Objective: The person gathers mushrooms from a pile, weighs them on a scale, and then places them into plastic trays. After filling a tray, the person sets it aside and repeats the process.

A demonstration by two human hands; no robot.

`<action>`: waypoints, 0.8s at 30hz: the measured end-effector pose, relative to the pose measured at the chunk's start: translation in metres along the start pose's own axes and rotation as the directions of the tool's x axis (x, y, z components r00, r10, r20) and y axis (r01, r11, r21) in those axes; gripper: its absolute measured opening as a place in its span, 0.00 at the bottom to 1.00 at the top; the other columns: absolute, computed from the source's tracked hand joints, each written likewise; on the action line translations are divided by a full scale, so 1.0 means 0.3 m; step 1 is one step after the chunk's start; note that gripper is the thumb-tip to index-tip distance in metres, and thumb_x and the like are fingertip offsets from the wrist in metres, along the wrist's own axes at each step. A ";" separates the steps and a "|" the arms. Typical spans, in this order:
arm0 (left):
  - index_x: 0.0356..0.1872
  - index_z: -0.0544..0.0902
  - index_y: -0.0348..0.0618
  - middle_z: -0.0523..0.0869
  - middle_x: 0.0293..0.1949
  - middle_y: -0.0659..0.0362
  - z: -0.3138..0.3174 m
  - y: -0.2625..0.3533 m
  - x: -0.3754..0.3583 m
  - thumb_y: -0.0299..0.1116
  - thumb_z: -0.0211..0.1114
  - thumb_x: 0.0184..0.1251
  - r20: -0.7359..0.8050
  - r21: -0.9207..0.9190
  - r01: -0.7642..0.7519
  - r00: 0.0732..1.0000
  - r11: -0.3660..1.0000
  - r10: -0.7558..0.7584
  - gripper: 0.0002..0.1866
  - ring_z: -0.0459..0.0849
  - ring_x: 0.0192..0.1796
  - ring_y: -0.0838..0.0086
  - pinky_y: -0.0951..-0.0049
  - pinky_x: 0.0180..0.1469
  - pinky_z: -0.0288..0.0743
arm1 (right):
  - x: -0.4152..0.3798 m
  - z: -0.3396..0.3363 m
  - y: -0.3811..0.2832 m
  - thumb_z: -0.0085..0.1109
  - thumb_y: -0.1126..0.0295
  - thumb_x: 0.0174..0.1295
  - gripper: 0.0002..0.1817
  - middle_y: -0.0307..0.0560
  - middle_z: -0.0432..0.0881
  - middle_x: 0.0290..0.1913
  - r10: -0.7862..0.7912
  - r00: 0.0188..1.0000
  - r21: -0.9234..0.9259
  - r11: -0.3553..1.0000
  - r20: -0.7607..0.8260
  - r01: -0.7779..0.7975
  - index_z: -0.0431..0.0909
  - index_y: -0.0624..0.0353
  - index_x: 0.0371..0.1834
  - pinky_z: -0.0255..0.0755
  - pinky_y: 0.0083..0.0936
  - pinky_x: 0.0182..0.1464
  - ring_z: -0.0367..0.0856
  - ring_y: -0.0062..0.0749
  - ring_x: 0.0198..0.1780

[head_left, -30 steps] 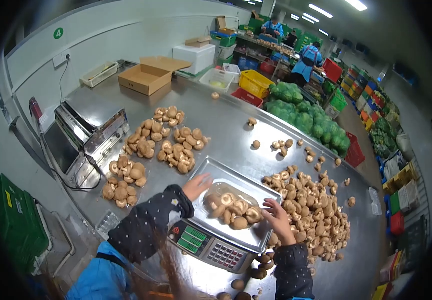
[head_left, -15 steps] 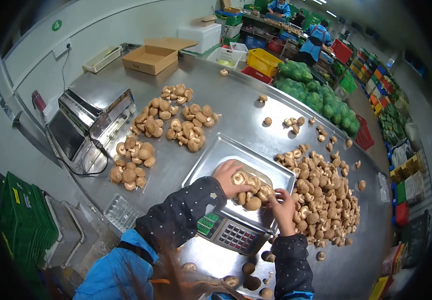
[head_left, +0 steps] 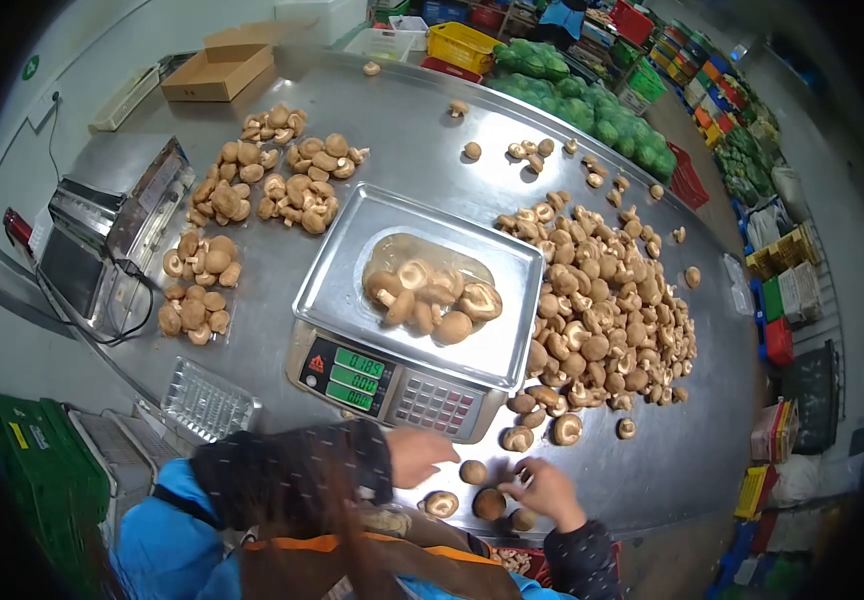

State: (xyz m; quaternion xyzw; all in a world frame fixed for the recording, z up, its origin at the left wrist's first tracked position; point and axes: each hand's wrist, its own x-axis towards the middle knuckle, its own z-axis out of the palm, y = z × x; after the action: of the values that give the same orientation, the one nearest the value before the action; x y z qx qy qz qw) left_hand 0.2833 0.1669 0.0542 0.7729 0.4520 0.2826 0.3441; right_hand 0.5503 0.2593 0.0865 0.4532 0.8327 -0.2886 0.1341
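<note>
Both hands are low in the view, at the table's near side. My left hand (head_left: 420, 456) lies in front of the scale (head_left: 387, 385), fingers stretched to the right, holding nothing visible. Fingers apart, my right hand (head_left: 549, 494) reaches over loose mushrooms, closest to a dark-capped mushroom (head_left: 489, 503). Another mushroom (head_left: 473, 472) sits between the hands, and one lies gills up (head_left: 441, 504) below the left. On the scale's metal pan (head_left: 352, 290), several brown mushrooms (head_left: 422, 300) rest in a clear tray (head_left: 477, 265). Green digits light the scale's display (head_left: 357, 375).
A large mushroom pile (head_left: 607, 310) spreads right of the scale. Several mushroom portions (head_left: 297, 200) stand at left, by a machine (head_left: 102, 240) with a cable. An empty clear tray (head_left: 209, 400) lies near the left edge. Behind are a cardboard box (head_left: 217, 70) and bagged green produce (head_left: 592, 110).
Both hands have left the mushrooms on the scale pan and moved down to the table in front of the scale. The view has shifted, uncovering the scale's display.
</note>
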 end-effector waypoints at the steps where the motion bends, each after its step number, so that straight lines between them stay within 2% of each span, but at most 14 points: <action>1: 0.44 0.78 0.46 0.80 0.42 0.57 0.074 -0.015 0.055 0.29 0.62 0.51 0.085 0.007 -0.072 0.994 0.997 0.071 0.16 0.79 0.46 0.64 0.65 0.48 0.73 | -0.028 0.071 0.023 0.71 0.54 0.45 0.24 0.53 0.79 0.34 -0.013 0.994 0.025 1.000 -0.106 0.016 0.76 0.58 0.39 0.75 0.34 0.35 0.80 0.45 0.32; 2: 0.44 0.77 0.47 0.78 0.45 0.58 0.146 -0.030 0.114 0.29 0.61 0.52 0.162 0.012 -0.140 0.977 0.990 0.136 0.15 0.78 0.48 0.65 0.65 0.50 0.73 | -0.038 0.138 0.054 0.72 0.54 0.45 0.26 0.54 0.78 0.36 -0.033 0.977 0.045 0.998 -0.210 0.044 0.75 0.57 0.42 0.75 0.34 0.35 0.80 0.44 0.32; 4: 0.42 0.77 0.49 0.78 0.45 0.59 0.351 -0.072 0.164 0.31 0.57 0.57 0.010 0.337 -0.149 0.988 0.930 0.155 0.11 0.77 0.49 0.65 0.62 0.48 0.74 | -0.016 0.140 0.019 0.73 0.59 0.44 0.29 0.58 0.74 0.43 0.159 0.960 0.207 0.972 -0.232 -0.111 0.72 0.56 0.49 0.73 0.36 0.42 0.78 0.48 0.41; 6: 0.44 0.77 0.50 0.77 0.46 0.59 0.288 0.008 0.218 0.34 0.54 0.59 0.451 0.386 0.025 0.867 0.922 -0.212 0.12 0.77 0.50 0.65 0.61 0.46 0.76 | 0.009 0.060 -0.092 0.73 0.65 0.42 0.30 0.60 0.69 0.49 0.132 0.881 0.244 0.970 -0.455 -0.019 0.71 0.56 0.50 0.70 0.39 0.50 0.72 0.54 0.49; 9: 0.47 0.76 0.51 0.76 0.48 0.57 0.335 -0.035 0.183 0.33 0.56 0.58 0.473 0.344 -0.041 0.870 0.938 -0.136 0.15 0.77 0.51 0.63 0.62 0.47 0.76 | 0.103 0.074 -0.079 0.70 0.72 0.41 0.26 0.61 0.68 0.48 -0.078 0.906 0.003 0.996 -0.416 0.087 0.72 0.57 0.46 0.68 0.42 0.50 0.69 0.56 0.50; 10: 0.50 0.76 0.51 0.76 0.49 0.56 0.463 -0.176 0.147 0.31 0.58 0.56 0.332 0.147 -0.112 0.941 0.983 0.057 0.18 0.76 0.52 0.62 0.63 0.48 0.76 | 0.138 0.115 -0.020 0.69 0.73 0.41 0.24 0.60 0.69 0.46 -0.151 0.868 -0.063 0.988 -0.472 0.138 0.72 0.57 0.44 0.69 0.42 0.48 0.69 0.56 0.49; 12: 0.49 0.76 0.48 0.77 0.49 0.55 0.229 -0.042 0.074 0.28 0.61 0.53 0.027 -0.207 -0.097 0.994 0.974 0.105 0.19 0.77 0.51 0.60 0.63 0.49 0.75 | 0.163 0.101 0.019 0.67 0.74 0.41 0.20 0.55 0.70 0.40 -0.171 0.877 0.025 0.979 -0.448 0.204 0.71 0.59 0.40 0.70 0.39 0.46 0.71 0.50 0.45; 13: 0.48 0.77 0.46 0.77 0.48 0.54 0.164 -0.032 0.068 0.27 0.62 0.51 -0.129 -0.167 -0.083 0.990 0.982 0.062 0.19 0.77 0.51 0.60 0.63 0.50 0.74 | 0.173 0.058 0.000 0.65 0.76 0.44 0.17 0.47 0.71 0.38 -0.200 0.823 0.090 0.953 -0.532 0.290 0.70 0.60 0.38 0.70 0.30 0.44 0.73 0.38 0.41; 14: 0.47 0.77 0.45 0.78 0.46 0.53 0.100 -0.021 0.060 0.25 0.63 0.50 -0.281 -0.132 -0.064 0.959 0.989 0.025 0.19 0.77 0.51 0.59 0.63 0.50 0.73 | 0.193 0.034 -0.007 0.62 0.77 0.48 0.16 0.40 0.71 0.38 -0.063 0.838 0.514 0.764 -0.542 0.390 0.70 0.60 0.41 0.70 0.23 0.45 0.72 0.27 0.38; 16: 0.47 0.77 0.44 0.79 0.46 0.52 -0.191 0.078 0.025 0.23 0.63 0.49 -0.608 -0.076 0.124 0.781 0.989 -0.145 0.19 0.77 0.50 0.58 0.64 0.51 0.73 | 0.223 -0.127 -0.130 0.60 0.79 0.51 0.19 0.40 0.72 0.42 -0.017 0.920 0.793 0.502 -0.390 0.346 0.69 0.61 0.47 0.70 0.21 0.48 0.73 0.23 0.43; 18: 0.48 0.77 0.43 0.79 0.46 0.52 -0.360 0.036 0.022 0.23 0.64 0.49 -0.798 0.050 0.266 0.591 0.963 -0.121 0.21 0.78 0.48 0.57 0.65 0.52 0.72 | 0.320 -0.246 -0.255 0.59 0.80 0.53 0.21 0.43 0.73 0.47 -0.345 0.818 0.561 0.601 -0.460 0.569 0.68 0.62 0.51 0.69 0.21 0.52 0.74 0.26 0.48; 20: 0.51 0.77 0.43 0.81 0.47 0.55 -0.439 -0.034 0.009 0.25 0.65 0.51 -0.847 -0.083 0.431 0.445 0.899 -0.291 0.22 0.80 0.49 0.64 0.67 0.53 0.72 | 0.426 -0.347 -0.467 0.60 0.79 0.52 0.20 0.44 0.74 0.50 -0.400 0.820 0.703 0.434 -0.410 0.563 0.69 0.62 0.49 0.68 0.23 0.54 0.74 0.28 0.51; 22: 0.50 0.77 0.44 0.80 0.47 0.55 -0.464 -0.059 -0.013 0.24 0.65 0.49 -0.826 -0.212 0.395 0.417 0.894 -0.380 0.22 0.80 0.46 0.64 0.68 0.50 0.74 | 0.578 -0.377 -0.604 0.61 0.79 0.52 0.19 0.46 0.75 0.49 -0.526 0.674 0.567 0.379 -0.519 0.731 0.69 0.62 0.47 0.69 0.25 0.54 0.75 0.29 0.50; 24: 0.50 0.77 0.46 0.80 0.46 0.56 -0.467 -0.103 -0.048 0.23 0.66 0.48 -0.803 -0.298 0.378 0.397 0.876 -0.444 0.23 0.80 0.43 0.67 0.70 0.44 0.76 | 0.685 -0.388 -0.703 0.63 0.78 0.50 0.19 0.47 0.76 0.48 -0.585 0.587 0.274 0.537 -0.560 0.798 0.69 0.61 0.46 0.70 0.25 0.53 0.76 0.32 0.49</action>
State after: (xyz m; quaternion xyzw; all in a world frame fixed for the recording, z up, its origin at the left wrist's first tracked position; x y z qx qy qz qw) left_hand 0.1567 0.2038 0.1127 0.3841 0.7272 0.5456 0.1611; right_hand 0.2655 0.3794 0.1556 0.1427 0.8463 -0.4225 -0.2913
